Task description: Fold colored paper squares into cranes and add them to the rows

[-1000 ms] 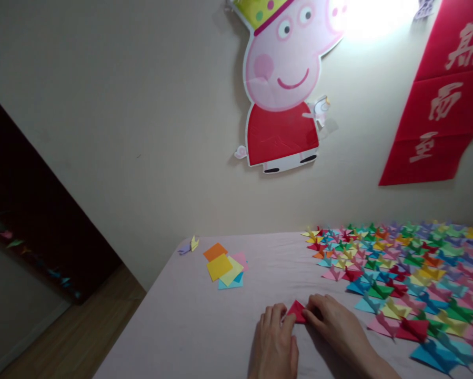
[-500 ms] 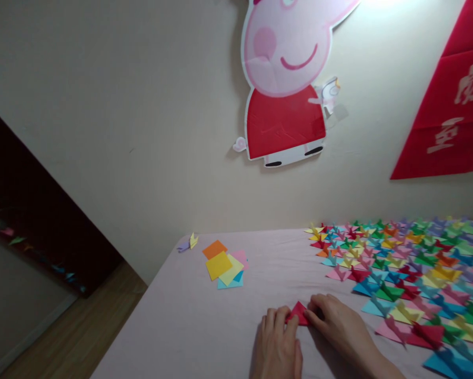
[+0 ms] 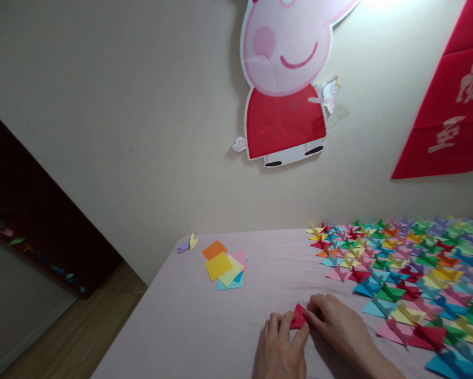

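A small folded piece of red origami paper lies on the pale pink cloth between my hands. My left hand holds its left and near sides down, with the index finger on the left edge and the thumb at the lower corner. On the other side my right hand is closed, its thumb and fingertips pinching the right edge. My fingers hide part of the paper. Just right of my right hand begin rows of colourful folded paper cranes.
Square paper sheets in orange, yellow, pink and blue overlap left of centre. Two small folded pieces, one purple and one yellow, lie at the far left corner. Behind the cloth-covered table rises a wall with a pig cutout.
My left thumb has moved right and down to the paper's near corner. The paper's outline has gone from a wide triangle to a narrower shape. The right hand stays in place.
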### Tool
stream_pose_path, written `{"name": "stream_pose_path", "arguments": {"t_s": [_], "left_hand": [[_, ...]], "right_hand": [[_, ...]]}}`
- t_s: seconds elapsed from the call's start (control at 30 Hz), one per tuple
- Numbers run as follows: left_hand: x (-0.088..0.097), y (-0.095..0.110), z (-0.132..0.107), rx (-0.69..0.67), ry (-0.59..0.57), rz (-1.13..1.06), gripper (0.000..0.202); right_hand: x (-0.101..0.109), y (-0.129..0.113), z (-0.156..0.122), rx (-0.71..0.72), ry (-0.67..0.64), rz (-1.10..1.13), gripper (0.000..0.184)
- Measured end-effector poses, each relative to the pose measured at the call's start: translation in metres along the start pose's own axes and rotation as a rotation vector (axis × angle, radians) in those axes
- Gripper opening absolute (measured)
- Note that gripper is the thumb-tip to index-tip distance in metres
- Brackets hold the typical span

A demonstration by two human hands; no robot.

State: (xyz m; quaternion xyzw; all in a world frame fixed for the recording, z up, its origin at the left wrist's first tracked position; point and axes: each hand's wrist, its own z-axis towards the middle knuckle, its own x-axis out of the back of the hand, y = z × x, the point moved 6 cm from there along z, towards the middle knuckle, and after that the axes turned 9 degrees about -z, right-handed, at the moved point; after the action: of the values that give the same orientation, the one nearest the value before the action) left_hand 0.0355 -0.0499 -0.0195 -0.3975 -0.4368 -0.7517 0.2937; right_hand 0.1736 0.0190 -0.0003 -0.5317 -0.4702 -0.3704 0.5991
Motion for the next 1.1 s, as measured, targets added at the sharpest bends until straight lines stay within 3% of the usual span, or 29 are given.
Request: {"name": "stream_pose_path", "arguments": {"t_s": [0.73,0.97,1.1], "left_hand": [[-0.011,-0.006,0.003,0.025,-0.048,0.034,0.062],[0.0,0.0,0.008,-0.009,-0.085,0.041,0.045],[0.012,0.006,0.009,-0.052,-0.039,0.073,0.033]], "right_hand": [[-0.002,0.0,0.0,0.01,-0.013,0.006,0.016],[-0.002,-0.002,-0.006,0.052,0.028,0.109,0.011],[-0.001,-0.009,-0.01,0.1,0.086,0.181,0.012]]}}
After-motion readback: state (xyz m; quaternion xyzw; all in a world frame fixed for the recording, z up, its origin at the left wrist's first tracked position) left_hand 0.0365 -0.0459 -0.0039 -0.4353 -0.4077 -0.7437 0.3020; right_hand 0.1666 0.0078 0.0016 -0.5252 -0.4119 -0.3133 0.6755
